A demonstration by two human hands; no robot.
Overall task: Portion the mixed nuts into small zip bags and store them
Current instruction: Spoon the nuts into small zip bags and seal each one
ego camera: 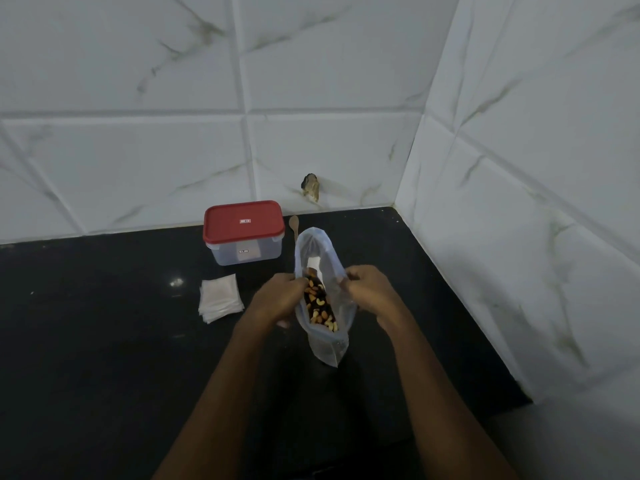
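On the black bench point(104, 341) the big nut bag point(327, 348) stands, mouth stretched away from the person, left hand point(277, 299) and right hand point(370, 292) pinching opposite rims with curled fingers; the small zip bags point(220, 301) lie nearer the left.

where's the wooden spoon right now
In the head view the small wooden spoon lies on the black counter, just right of the red-lidded clear plastic container and partly behind the large clear bag of mixed nuts.

Container point(243, 233) behind small bags point(219, 298)
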